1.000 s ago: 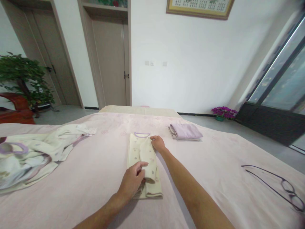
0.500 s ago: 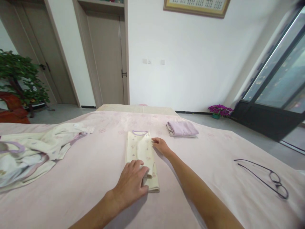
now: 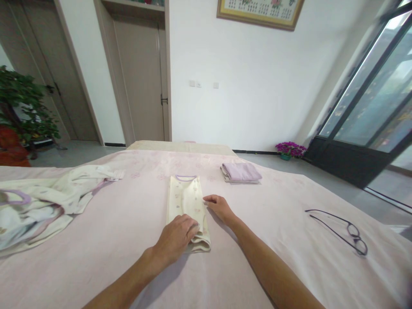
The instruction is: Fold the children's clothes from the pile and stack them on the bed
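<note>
A cream garment with a lilac neck trim [image 3: 186,201] lies folded into a narrow strip on the pink bedsheet [image 3: 128,223]. My left hand [image 3: 178,237] rests flat on its near end, fingers together and pressing down. My right hand [image 3: 219,207] lies at the strip's right edge near the middle, fingers stretched out and touching the fabric. Neither hand grips anything.
A folded lilac cloth [image 3: 240,172] sits further back to the right. Rumpled cream clothes [image 3: 41,204] are heaped at the left. Eyeglasses [image 3: 344,229] lie on the sheet at the right. Doors, a potted plant [image 3: 22,105] and a glass door stand beyond.
My right hand slid from the garment's far corner toward me along its right edge. My left hand went from pinching the near fold to lying flat on it.
</note>
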{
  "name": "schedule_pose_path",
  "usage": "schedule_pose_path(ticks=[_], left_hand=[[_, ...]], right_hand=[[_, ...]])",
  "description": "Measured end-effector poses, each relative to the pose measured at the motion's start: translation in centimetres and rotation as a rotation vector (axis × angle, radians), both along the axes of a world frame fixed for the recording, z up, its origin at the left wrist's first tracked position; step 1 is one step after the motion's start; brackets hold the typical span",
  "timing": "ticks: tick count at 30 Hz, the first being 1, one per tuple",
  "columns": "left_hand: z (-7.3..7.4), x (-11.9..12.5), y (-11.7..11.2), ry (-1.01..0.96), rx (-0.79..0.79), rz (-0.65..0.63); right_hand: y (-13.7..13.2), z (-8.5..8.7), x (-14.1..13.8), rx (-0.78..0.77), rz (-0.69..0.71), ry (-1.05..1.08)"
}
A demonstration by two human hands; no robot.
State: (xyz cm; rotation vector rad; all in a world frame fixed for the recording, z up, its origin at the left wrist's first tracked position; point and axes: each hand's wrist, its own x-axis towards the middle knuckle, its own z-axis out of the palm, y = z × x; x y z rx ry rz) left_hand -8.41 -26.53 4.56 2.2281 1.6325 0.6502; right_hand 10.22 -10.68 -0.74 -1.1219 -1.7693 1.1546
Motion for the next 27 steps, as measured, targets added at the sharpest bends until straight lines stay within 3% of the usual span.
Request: schedule_pose_path(ticks=[4, 9, 11, 19, 23, 27], left_hand=[[0.1, -0.5, 0.4, 0.031, -0.016, 0.008], [-0.3, -0.3, 0.4, 0.152, 0.031, 0.047], [-0.6, -0.4, 0.6, 0.070, 0.049, 0.113], [-1.6, -2.5, 2.6, -0.617, 0.077, 0.477], [-1.7, -2.8, 2.5, -0.625, 0.127, 0.515], [-1.4, -2.3, 2.1, -0.581, 0.131, 0.498]], right_hand=[[-0.7, 0.3, -0.2, -0.009, -0.014, 0.055], [-1.2, 0.5, -0.3, 0.099, -0.010, -0.097], [-1.4, 0.7, -0.3, 0.154, -0.031, -0.177], [-2.8, 1.6, -0.9, 0.322, -0.064, -0.446], [-3.4, 2.1, -1.5, 0.460, -0.074, -0.669], [-3.4, 2.7, -2.3, 0.476, -0.065, -0.867]])
